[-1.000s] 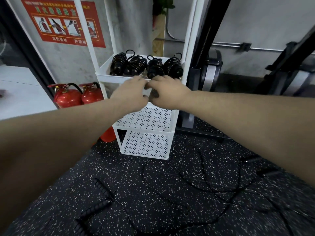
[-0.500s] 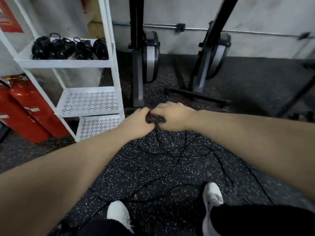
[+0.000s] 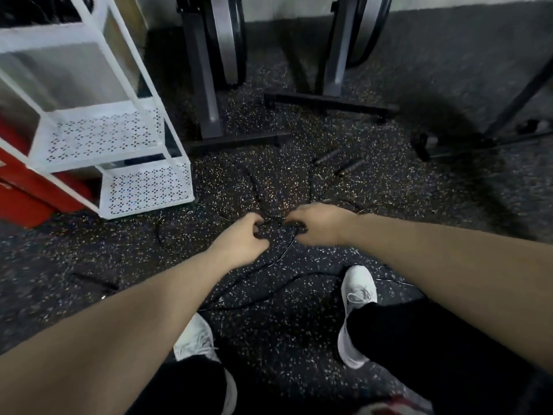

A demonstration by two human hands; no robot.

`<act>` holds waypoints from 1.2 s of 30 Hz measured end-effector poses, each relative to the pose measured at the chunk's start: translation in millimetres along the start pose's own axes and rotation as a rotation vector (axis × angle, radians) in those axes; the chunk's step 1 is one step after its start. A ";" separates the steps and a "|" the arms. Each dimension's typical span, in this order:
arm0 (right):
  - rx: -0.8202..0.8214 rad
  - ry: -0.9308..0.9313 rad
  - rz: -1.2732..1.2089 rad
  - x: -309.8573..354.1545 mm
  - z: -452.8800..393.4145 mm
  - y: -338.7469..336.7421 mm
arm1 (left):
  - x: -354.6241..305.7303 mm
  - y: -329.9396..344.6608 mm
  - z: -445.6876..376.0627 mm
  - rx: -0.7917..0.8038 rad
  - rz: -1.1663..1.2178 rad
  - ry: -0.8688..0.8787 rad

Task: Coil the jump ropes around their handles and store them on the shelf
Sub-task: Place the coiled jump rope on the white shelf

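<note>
Two hands, left hand (image 3: 239, 238) and right hand (image 3: 317, 223), are each pinching a thin black jump rope cord (image 3: 281, 259) above the speckled rubber floor (image 3: 299, 339), grip clamped on it, apparently gathering it; coiling likely needs its black handles (image 3: 338, 163) next.

Bare forearms, black trousers (image 3: 419, 339), white laced sneakers (image 3: 357, 298).

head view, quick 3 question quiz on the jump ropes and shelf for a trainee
1. True or false: the lowest tray of the white shelf holds coiled ropes.
2. Where do the loose jump ropes lie? A) speckled floor B) shelf C) rowing machine
3. What are the left hand and right hand reaching for?

Key: 1 false, it shows bare. 2 A. 3 Rope on the floor; both have curled fingers, the exact grip is blurred.
</note>
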State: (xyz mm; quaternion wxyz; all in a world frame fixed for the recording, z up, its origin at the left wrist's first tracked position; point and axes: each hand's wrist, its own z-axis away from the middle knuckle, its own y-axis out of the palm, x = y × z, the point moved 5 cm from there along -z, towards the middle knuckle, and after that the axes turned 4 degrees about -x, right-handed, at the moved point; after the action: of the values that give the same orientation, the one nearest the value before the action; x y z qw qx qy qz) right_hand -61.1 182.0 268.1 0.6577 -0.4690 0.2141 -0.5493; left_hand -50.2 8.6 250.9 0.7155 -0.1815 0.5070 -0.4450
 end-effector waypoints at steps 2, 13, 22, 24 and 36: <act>0.031 0.014 -0.036 -11.8 -10.0 23.6 | 20.5 19.1 -10.7 0.015 -0.005 -0.065; 0.248 0.166 -0.152 -68.4 -80.2 150.6 | 126.0 125.2 -87.0 0.138 0.050 -0.295; 0.305 0.202 -0.273 -81.4 -129.3 223.4 | 175.0 201.5 -148.7 0.248 -0.067 -0.406; 0.296 0.214 -0.303 -82.8 -133.2 231.1 | 184.9 215.6 -154.7 0.271 -0.078 -0.436; 0.074 0.094 -0.102 -79.0 -128.1 214.7 | 162.7 199.9 -126.2 0.255 -0.126 -0.052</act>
State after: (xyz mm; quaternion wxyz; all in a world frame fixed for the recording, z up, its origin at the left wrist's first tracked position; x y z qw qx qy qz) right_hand -75.2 196.8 6.7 0.6348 -0.4283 0.2002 -0.6112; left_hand -57.0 6.7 -36.0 0.7163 -0.1321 0.4154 -0.5449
